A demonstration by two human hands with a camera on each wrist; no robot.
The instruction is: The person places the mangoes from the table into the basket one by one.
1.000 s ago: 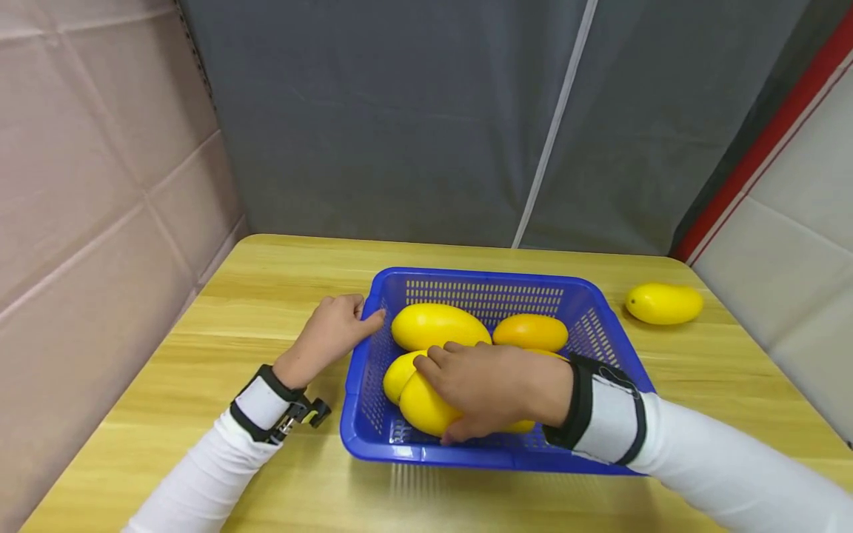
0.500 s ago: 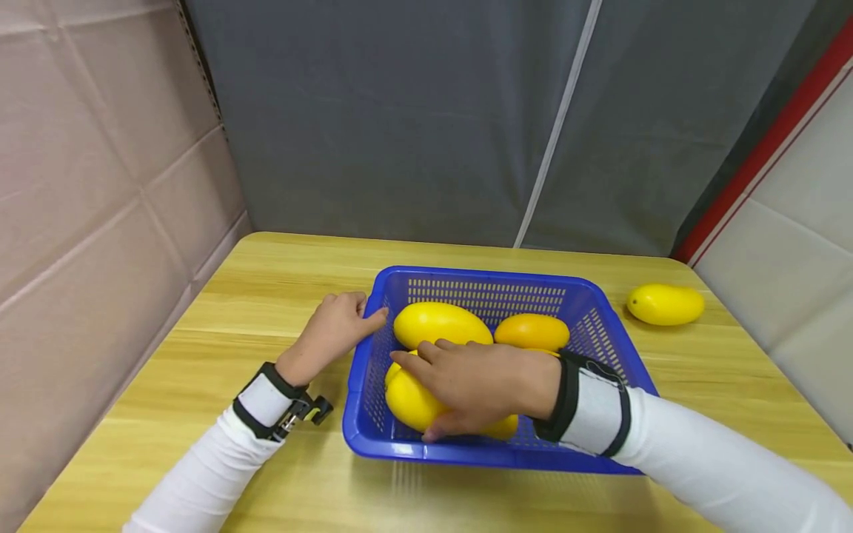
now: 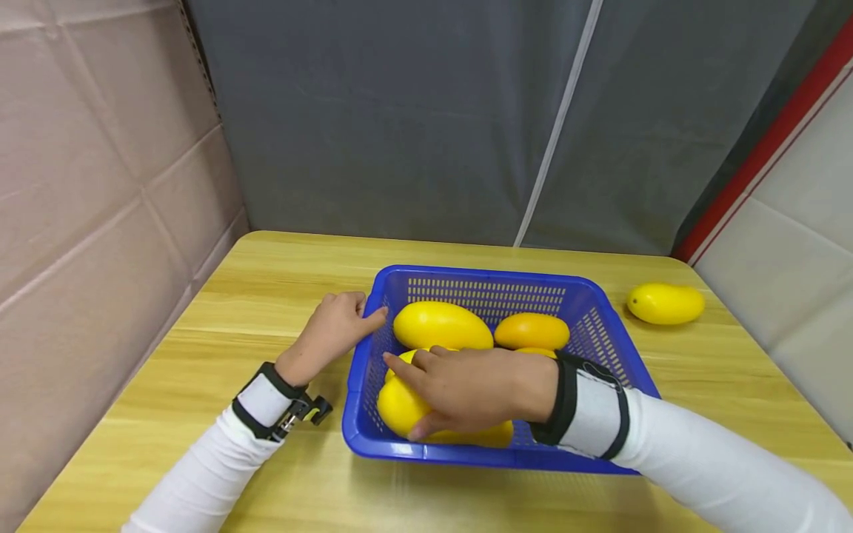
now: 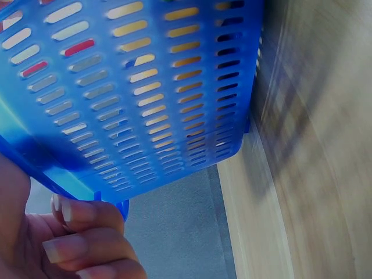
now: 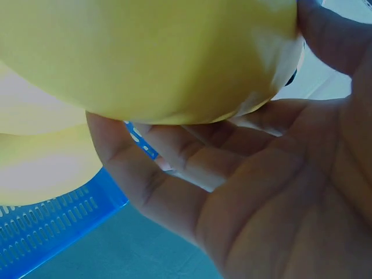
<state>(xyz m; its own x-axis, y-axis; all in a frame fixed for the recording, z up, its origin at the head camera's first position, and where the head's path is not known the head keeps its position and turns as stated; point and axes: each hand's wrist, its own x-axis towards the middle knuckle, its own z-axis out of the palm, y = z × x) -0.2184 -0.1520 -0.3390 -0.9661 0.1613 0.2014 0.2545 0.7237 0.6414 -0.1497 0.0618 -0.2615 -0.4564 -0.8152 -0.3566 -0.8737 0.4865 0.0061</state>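
Observation:
A blue plastic basket with slotted walls stands on the wooden table and contains several yellow mangoes. My left hand grips the basket's left rim; in the left wrist view its curled fingers lie at the rim's outer side. Inside the basket, my right hand reaches over a mango near the front wall and holds it between thumb and fingers. The right wrist view shows that mango close up, the fingers bent along one side. Another large mango and a smaller orange-yellow one lie behind.
One more mango lies on the table to the right of the basket. A grey curtain hangs behind the table, with pale panels at the left and right.
My right hand has moved left and slightly toward the basket's front wall, the front mango shifting with it. The left hand stays on the rim.

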